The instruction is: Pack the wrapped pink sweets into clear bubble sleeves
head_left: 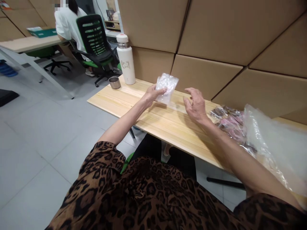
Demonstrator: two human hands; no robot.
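Observation:
My left hand (153, 95) grips a small stack of clear plastic bags (168, 83), with the thumb pressed on top. The bags are held up over the wooden table (163, 119). To their right my right hand (196, 104) hovers with its fingers apart and curved, holding nothing. A pile of packets in clear wrap (230, 123), pink and brown inside, lies on the table just right of that hand. Beside the pile is a large translucent plastic bag (275, 150); its contents cannot be made out.
A white bottle (126, 64) and a metal cup (114, 82) stand at the table's left end. Stacked cardboard boxes (153, 25) wall off the back edge. Further left, a person in white (68, 27) sits by a green-and-black office chair (92, 41) near another table (21, 44).

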